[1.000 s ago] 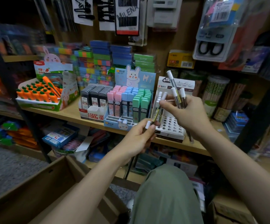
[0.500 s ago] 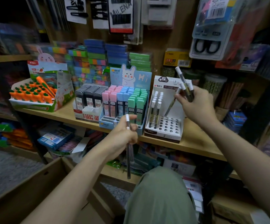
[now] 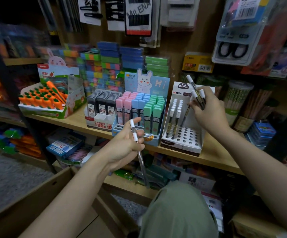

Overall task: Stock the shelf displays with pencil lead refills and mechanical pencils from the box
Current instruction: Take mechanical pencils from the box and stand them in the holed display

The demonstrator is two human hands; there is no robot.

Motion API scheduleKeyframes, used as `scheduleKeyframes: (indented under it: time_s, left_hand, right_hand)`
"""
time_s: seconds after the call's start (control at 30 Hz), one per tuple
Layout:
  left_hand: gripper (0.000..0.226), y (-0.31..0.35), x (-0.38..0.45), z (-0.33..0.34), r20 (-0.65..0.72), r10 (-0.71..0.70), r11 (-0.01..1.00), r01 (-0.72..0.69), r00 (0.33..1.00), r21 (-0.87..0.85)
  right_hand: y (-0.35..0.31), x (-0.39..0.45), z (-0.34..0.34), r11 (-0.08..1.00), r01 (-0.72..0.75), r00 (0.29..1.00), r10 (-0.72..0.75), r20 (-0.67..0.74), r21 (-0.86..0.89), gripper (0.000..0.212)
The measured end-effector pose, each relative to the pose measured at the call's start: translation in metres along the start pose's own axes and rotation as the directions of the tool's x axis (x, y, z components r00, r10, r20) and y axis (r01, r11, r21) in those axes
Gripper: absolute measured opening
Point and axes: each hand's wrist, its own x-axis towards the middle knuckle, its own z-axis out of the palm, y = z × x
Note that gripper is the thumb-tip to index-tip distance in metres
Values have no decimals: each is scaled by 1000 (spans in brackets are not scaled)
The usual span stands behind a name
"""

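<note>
My left hand point(image 3: 124, 145) grips two white-capped mechanical pencils point(image 3: 140, 155), their tips pointing down below the shelf edge. My right hand point(image 3: 208, 109) holds a bunch of the same pencils point(image 3: 197, 95) and is lowering one point(image 3: 186, 114) into the white pencil display stand point(image 3: 182, 145). Several pencils stand in the stand's left rows; many holes are bare. Left of it stands the rabbit display of pastel lead refill cases point(image 3: 139, 110), and beside that a tray of dark lead refill cases point(image 3: 103, 105).
The wooden shelf point(image 3: 213, 158) also carries a carrot-eraser box point(image 3: 51, 98) at the left and jars of pencils point(image 3: 237, 98) at the right. An open cardboard box point(image 3: 41, 194) sits at the lower left. Carded goods hang above. My knee point(image 3: 177, 210) is below.
My left hand has drawn back from the stand toward me with two pencils. My right hand has moved right and up, then brought one pencil down toward the stand.
</note>
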Motion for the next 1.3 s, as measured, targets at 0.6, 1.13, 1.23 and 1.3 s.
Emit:
scheduleKeyframes:
  time_s: [0.6,1.13,1.23,1.3]
  left_hand:
    - [62,20,5,23,-49,101,944,-111,994,-309]
    - [59,34,6,74,282,6,962,-82,959,260]
    - [57,28,9,74,293,30,952,-117,956,284]
    - [54,25,10,73,310,40,954,-128,950,270]
  right_hand:
    - [-16,-24,-5,999,22,999,-23,-28,-42,20]
    - [-85,-14,-59,944,-16,887,-139,440,330,25]
    - [-78,-15,-63,923,-64,906,-106,411,380,24]
    - [-75,-15,-65,914,-95,913,-78,401,395,25]
